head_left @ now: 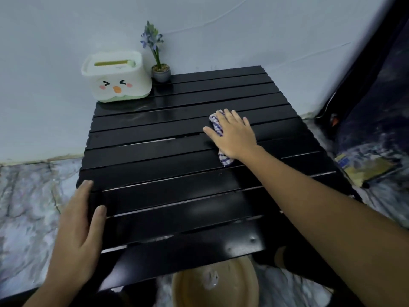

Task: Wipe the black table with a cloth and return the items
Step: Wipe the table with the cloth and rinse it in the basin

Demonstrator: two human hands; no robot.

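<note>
The black slatted table (pixel 168 169) fills the middle of the view. My right hand (pixel 235 135) lies flat on a blue-and-white checked cloth (pixel 217 124), pressing it onto the slats right of centre; the cloth sticks out above and below my palm. My left hand (pixel 78 231) rests on the table's near left edge with fingers spread, holding nothing. A white tissue box with a duck face (pixel 117 77) stands on the far left corner. Beside it is a small grey pot with a purple flower (pixel 160 70).
A pale wall runs behind the table. Marbled floor lies to the left and right. A tan bowl (pixel 212 286) sits on the floor under the near edge. A dark curtain (pixel 376 96) hangs at the right, with a yellowish packet (pixel 365 167) on the floor below it.
</note>
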